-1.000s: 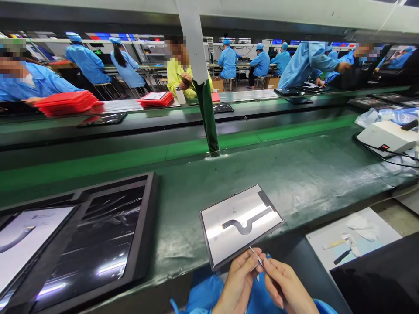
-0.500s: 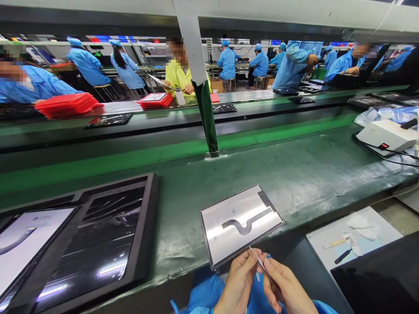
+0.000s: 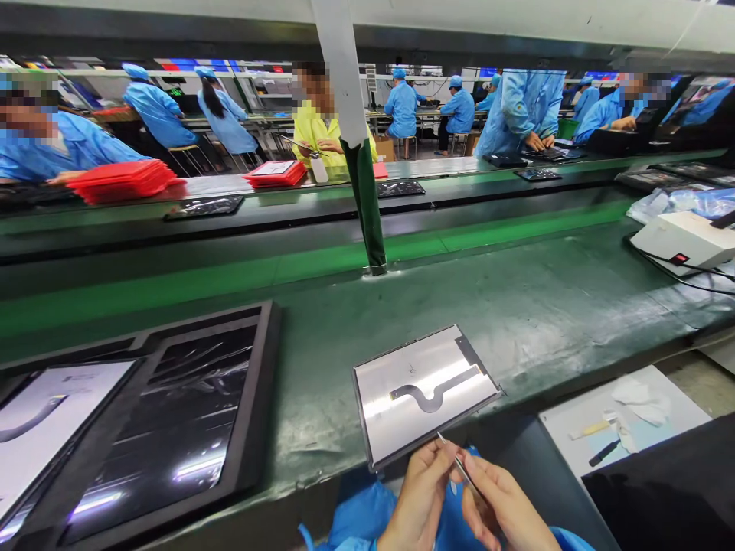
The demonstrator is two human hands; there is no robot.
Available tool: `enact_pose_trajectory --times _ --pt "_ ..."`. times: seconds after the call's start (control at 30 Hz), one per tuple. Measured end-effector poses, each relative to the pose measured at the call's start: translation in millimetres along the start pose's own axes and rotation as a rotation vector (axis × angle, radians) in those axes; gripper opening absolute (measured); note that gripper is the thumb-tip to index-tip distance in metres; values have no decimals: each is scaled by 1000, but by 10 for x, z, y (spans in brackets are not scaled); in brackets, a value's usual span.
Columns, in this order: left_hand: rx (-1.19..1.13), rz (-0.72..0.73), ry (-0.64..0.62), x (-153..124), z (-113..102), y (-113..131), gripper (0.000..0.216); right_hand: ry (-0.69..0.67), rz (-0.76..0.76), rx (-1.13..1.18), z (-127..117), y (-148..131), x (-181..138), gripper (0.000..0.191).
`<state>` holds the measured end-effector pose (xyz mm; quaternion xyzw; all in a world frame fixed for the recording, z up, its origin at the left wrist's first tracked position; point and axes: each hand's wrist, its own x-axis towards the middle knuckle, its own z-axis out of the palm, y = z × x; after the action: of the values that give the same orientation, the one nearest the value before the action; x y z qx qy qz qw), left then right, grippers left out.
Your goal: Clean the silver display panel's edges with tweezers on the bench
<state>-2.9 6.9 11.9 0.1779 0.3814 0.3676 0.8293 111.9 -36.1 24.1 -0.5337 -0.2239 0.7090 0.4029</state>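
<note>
Both hands on tweezers, just below the panel.
Right hand (image 3: pixel 505 501) grips the tweezers (image 3: pixel 459 463); left hand (image 3: pixel 422 490) pinches near their tip. Panel (image 3: pixel 425 390) lies flat at the bench (image 3: pixel 545 306) edge, just beyond the fingertips.

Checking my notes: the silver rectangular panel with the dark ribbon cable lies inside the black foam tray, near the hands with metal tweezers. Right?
No. The head view shows the silver rectangular panel on the green bench, apart from the black foam tray; the rest holds.
</note>
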Motion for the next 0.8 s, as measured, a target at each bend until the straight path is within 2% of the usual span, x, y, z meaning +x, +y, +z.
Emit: enact_pose_trajectory --times 0.13,0.37,0.57,0.8 --pt "14 11 18 4 28 -30 46 -13 -48 -69 -29 37 10 64" --pt "33 -12 25 -50 -21 43 49 -110 43 70 32 10 -14 67" --pt "42 22 65 0 15 -33 47 4 -47 -61 43 -20 -43 66" --pt "50 1 45 -32 -93 -54 54 -12 1 23 6 4 -24 66"
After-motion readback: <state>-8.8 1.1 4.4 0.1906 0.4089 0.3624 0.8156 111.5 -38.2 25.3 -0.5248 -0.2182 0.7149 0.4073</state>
